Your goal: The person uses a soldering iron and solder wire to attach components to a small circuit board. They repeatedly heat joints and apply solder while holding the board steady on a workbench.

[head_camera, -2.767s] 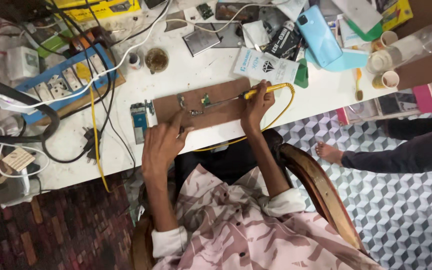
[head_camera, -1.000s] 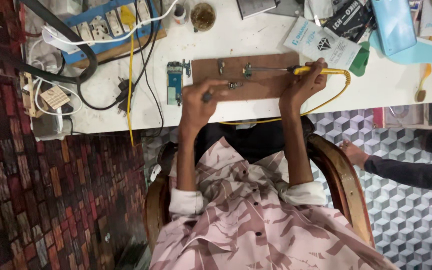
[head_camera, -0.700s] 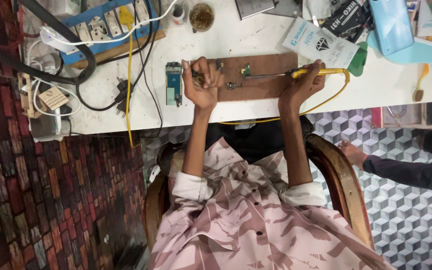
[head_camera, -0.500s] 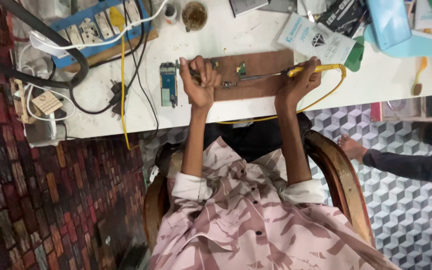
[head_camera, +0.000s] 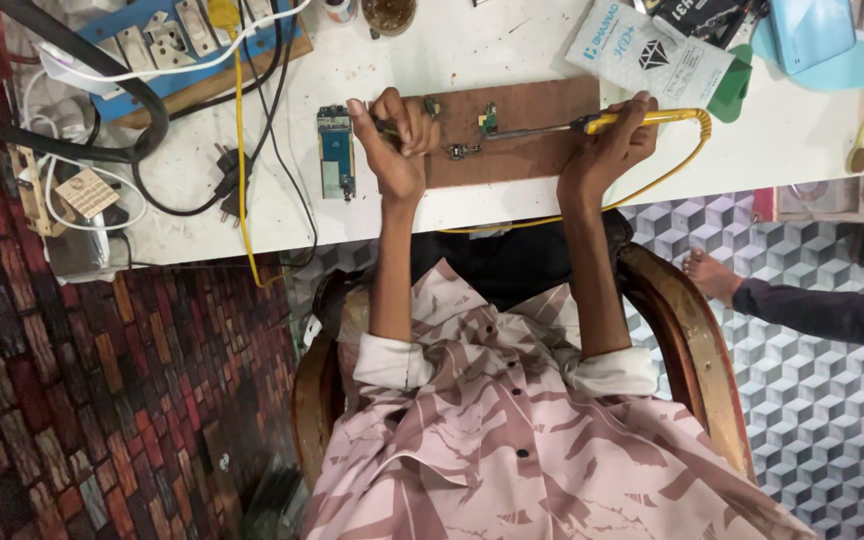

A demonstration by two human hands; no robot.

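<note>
Head view: the right hand (head_camera: 607,150) has a closed grip around the yellow-handled soldering iron (head_camera: 592,122), whose metal tip reaches left to a small circuit board (head_camera: 489,117) on the brown wooden board (head_camera: 532,128). The left hand (head_camera: 395,140) is curled shut at the board's left end, pinching a thin dark tool (head_camera: 382,124) too small to identify. Just left of it a green phone circuit board (head_camera: 334,150) lies on the white tabletop (head_camera: 512,45). The iron's yellow cord (head_camera: 652,180) loops near the tabletop's near edge.
</note>
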